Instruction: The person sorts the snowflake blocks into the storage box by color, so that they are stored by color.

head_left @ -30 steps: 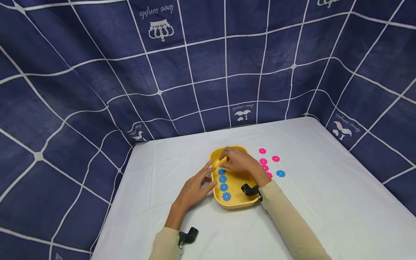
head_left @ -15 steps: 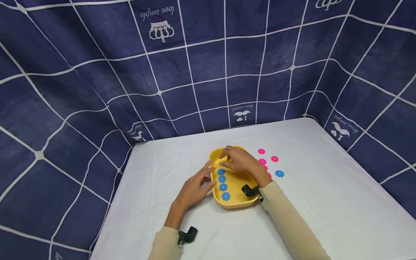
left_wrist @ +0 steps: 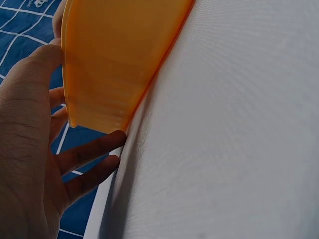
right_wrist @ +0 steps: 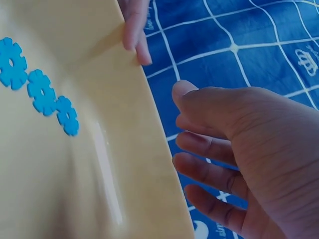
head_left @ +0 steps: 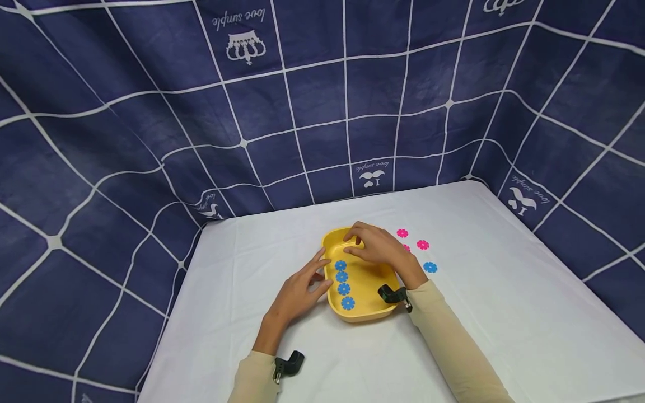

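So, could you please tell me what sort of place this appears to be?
Probably an improvised recording booth: a white-covered table has patterned dark-blue curtains around its far, left and right sides, and small black cameras are strapped to the person's wrists.

Tray (head_left: 364,282) on the tabletop (head_left: 504,291), backed by a curtain (head_left: 322,134).
Four discs (head_left: 343,286) are lined up inside along its left; other discs (head_left: 430,267) are scattered to its right. The left hand (head_left: 298,288) is set at the left rim, the right hand (head_left: 375,244) over the far half.
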Motion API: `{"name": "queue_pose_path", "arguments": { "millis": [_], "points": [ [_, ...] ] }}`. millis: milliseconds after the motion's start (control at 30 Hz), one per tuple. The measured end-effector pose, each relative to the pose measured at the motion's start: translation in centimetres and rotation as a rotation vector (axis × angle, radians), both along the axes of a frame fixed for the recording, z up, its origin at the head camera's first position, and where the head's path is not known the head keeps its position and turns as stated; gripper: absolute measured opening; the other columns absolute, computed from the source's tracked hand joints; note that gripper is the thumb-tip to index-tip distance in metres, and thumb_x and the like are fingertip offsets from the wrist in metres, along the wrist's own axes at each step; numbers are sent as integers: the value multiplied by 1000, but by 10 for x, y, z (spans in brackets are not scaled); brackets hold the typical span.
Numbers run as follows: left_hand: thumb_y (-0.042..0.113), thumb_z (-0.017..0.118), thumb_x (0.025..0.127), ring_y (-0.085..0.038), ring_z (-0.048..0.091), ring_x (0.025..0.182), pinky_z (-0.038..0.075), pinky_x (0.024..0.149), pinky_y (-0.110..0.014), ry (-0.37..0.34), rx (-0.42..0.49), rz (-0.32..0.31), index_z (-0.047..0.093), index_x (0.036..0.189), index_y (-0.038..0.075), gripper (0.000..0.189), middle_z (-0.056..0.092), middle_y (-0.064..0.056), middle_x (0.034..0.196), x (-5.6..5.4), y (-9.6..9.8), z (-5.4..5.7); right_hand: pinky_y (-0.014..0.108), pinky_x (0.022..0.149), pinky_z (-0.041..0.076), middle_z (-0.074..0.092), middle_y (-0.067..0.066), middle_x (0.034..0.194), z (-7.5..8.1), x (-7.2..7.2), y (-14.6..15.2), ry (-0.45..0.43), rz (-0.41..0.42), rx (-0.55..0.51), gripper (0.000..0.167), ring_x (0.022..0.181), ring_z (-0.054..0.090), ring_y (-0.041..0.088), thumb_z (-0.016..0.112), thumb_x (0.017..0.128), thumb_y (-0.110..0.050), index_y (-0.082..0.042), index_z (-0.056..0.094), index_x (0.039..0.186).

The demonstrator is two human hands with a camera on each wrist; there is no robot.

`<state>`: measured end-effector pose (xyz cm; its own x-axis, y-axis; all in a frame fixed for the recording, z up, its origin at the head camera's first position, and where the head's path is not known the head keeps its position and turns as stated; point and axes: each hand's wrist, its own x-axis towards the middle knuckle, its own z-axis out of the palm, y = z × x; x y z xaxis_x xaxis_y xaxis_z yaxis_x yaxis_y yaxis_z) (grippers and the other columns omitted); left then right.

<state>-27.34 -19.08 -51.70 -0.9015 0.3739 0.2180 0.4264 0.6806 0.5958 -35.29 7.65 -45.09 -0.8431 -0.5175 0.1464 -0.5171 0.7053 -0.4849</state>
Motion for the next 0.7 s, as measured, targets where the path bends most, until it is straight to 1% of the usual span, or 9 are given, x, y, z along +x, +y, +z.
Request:
{"name": "queue_pose_path", "arguments": {
  "millis": [67, 167, 233, 367, 567, 700],
  "points": [
    [50, 67, 106, -5, 71, 113, 60, 97, -46, -10, 4, 3, 54, 159, 29, 59, 27, 25, 174, 0, 0, 0, 45, 97, 61, 70, 7, 127, 2, 1, 4, 0, -7, -7, 37, 109, 68, 25, 81, 99, -34, -11, 77, 128],
    [48, 68, 105, -5, 70, 112, 60, 98, -45, -23, 2, 11, 55, 159, 30, 59, 27, 28, 173, 0, 1, 1, 43, 93, 62, 71, 7, 127, 5, 2, 11, 6, -14, -10, 38, 108, 69, 26, 80, 99, -34, -11, 77, 129],
    [47, 69, 105, -4, 70, 112, 60, 98, -45, -22, 0, 15, 55, 159, 30, 58, 27, 28, 173, -1, 1, 0, 42, 90, 62, 71, 8, 126, 6, 1, 15, 17, -17, -10, 38, 106, 68, 26, 80, 99, -35, -11, 77, 128],
    [48, 69, 105, -4, 70, 111, 60, 98, -44, -20, 3, 16, 55, 158, 30, 58, 27, 28, 173, -1, 0, 0, 41, 88, 61, 71, 8, 125, 6, 0, 24, 32, -30, -24, 37, 105, 67, 23, 79, 100, -35, -11, 77, 128],
    [48, 69, 105, -4, 70, 111, 60, 98, -45, -23, 9, 17, 55, 158, 30, 58, 27, 28, 173, -1, 0, 0, 38, 84, 62, 71, 5, 122, 9, 1, 35, 4, -86, -42, 39, 104, 65, 23, 81, 98, -36, -12, 77, 129],
    [49, 69, 105, -4, 70, 112, 60, 98, -45, -25, 7, 19, 55, 158, 31, 58, 26, 30, 172, 0, 0, 0, 40, 86, 63, 70, 7, 125, 10, 2, 42, -24, -110, -68, 39, 108, 66, 28, 81, 98, -34, -12, 76, 130]
  ]
}}
